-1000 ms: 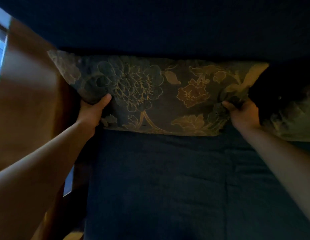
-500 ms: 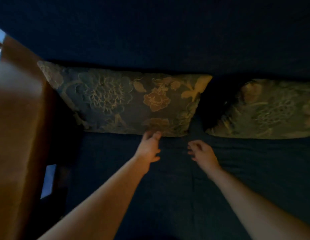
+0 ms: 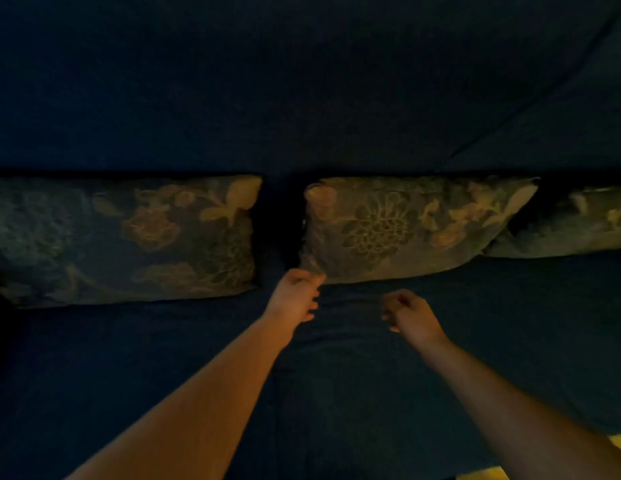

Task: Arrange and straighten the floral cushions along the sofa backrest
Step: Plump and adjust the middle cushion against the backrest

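Note:
Three dark floral cushions lean in a row against the blue sofa backrest (image 3: 302, 98). The left cushion (image 3: 129, 237) stands straight. A dark gap separates it from the middle cushion (image 3: 406, 226), which tilts slightly, its right end overlapped with the right cushion (image 3: 579, 223) that runs off the frame edge. My left hand (image 3: 295, 296) pinches the lower left corner of the middle cushion. My right hand (image 3: 409, 313) hovers over the seat just below that cushion, fingers loosely curled, holding nothing.
The blue sofa seat (image 3: 337, 393) fills the foreground under my forearms. A fold in the cover runs diagonally across the upper right of the backrest. A strip of lighter floor (image 3: 482, 474) shows at the bottom right.
Both hands let go of the left cushion and moved right. The view has shifted right too, dropping the wooden armrest out of frame. My left hand now grips the middle cushion's corner.

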